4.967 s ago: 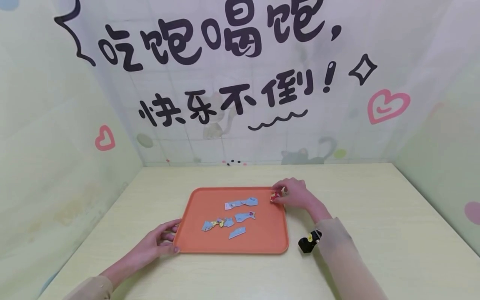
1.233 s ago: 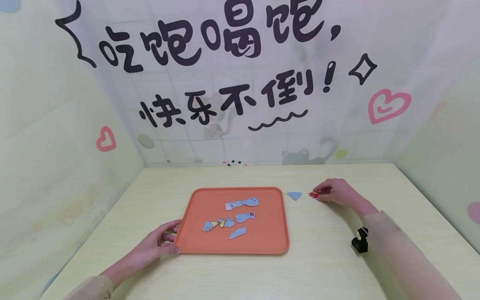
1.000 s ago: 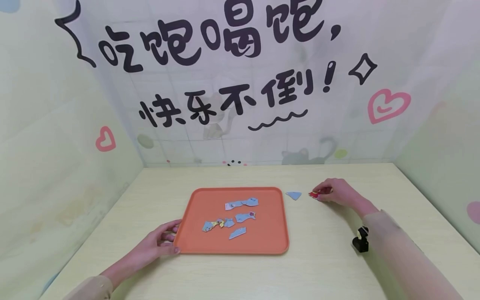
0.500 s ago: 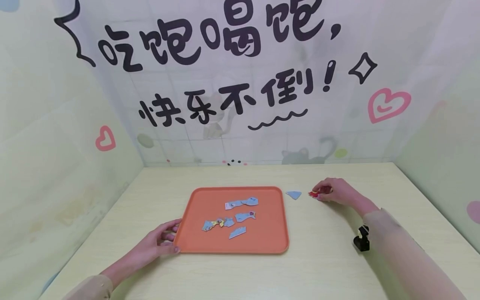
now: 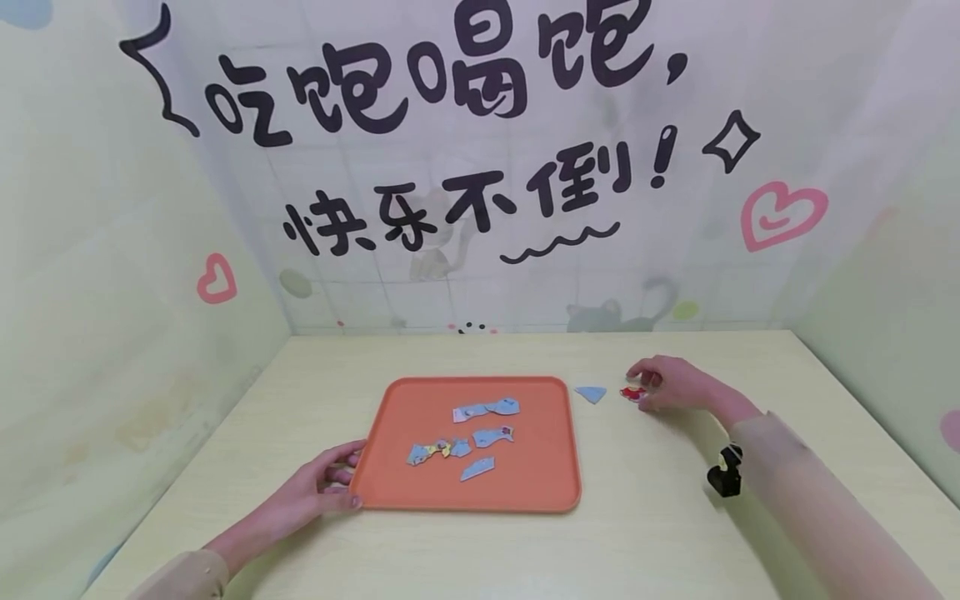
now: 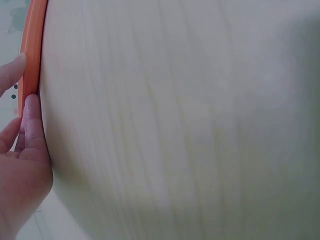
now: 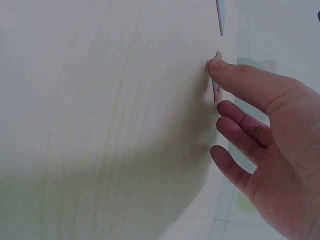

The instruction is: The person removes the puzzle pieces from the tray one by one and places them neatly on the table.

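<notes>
My left hand [image 5: 321, 482] grips the near left edge of the orange tray [image 5: 525, 492], with the thumb on the rim in the left wrist view. My right hand [image 5: 678, 385] is low over the table, right of the tray. Its thumb is at a small red puzzle piece [image 5: 632, 394] lying flat, while the other fingers are spread apart from it in the right wrist view. A blue triangular piece [image 5: 591, 393] lies between that piece and the tray. Several light-blue pieces lie in the tray, among them a joined strip [image 5: 486, 409] and a strip with yellow parts [image 5: 438, 450].
The pale wooden table [image 5: 480, 554] is closed in by printed cloth walls at the back and sides. A black wrist camera [image 5: 726, 472] hangs at the right wrist, below the sleeve [image 5: 787, 467].
The right hand has carried the red piece from over the tray's far right corner to the table and loosened its fingers from it. The blue triangle has come into view. The left hand has stayed.
</notes>
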The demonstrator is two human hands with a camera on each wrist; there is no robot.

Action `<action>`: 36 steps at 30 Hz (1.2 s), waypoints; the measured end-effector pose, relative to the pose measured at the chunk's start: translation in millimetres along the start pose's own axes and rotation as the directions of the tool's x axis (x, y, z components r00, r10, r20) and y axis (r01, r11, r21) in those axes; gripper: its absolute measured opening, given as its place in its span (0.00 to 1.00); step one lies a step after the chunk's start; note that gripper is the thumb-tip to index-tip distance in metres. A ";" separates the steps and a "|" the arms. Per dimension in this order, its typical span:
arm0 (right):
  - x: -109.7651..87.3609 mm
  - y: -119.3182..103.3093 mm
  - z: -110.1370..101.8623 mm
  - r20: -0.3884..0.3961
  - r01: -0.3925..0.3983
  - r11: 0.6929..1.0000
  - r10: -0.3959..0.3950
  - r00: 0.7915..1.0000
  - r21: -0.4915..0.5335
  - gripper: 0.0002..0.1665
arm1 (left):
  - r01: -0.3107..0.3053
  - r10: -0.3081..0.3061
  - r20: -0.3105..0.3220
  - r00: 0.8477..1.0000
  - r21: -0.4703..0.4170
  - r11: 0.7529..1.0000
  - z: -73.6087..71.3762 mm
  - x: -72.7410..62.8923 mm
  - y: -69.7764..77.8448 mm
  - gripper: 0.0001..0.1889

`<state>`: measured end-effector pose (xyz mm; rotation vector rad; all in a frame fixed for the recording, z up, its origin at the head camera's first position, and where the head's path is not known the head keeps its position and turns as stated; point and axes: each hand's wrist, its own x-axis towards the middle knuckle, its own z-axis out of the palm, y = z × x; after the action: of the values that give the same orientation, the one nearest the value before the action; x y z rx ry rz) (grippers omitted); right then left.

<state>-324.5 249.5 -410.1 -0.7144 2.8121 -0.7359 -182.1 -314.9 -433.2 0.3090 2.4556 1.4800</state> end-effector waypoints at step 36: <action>71.3 -100.9 21.6 0.021 0.124 0.988 -0.126 0.992 0.096 0.32 | 0.006 -0.006 -0.018 1.000 0.024 1.000 0.7 0.2 2.1 0.45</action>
<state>-340.1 128.6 -380.5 -0.8838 2.7068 -0.8665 -181.9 -313.3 -431.8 0.2942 2.4878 1.4586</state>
